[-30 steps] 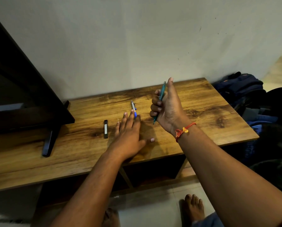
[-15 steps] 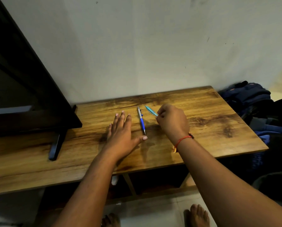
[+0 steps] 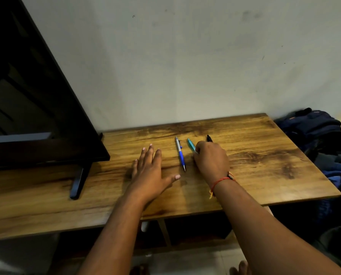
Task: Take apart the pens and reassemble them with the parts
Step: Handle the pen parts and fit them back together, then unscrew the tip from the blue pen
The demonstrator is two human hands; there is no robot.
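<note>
Pinching the teal pen [image 3: 191,144] right of the blue pen [image 3: 181,155], your right hand [image 3: 211,160] curls; on your left hand [image 3: 149,171] the fingers spread flat. It is likely light and slippery, so grip both ends.

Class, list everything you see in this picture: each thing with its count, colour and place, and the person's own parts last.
table: one, brown wood, under both hands.
blue pen: one, blue and white, lying on the table between the hands.
teal pen: one, teal, right of the blue pen, near end under the right hand.
black pen: one, black, tip showing beyond the right hand.
screen: one, black, standing at the table's left.
bags: dark blue, count unclear, right of the table.
bracelet: one, red thread, right wrist.
left hand: flat on the table, fingers straight.
right hand: fingers curled over the teal and black pens; grip hidden.
</note>
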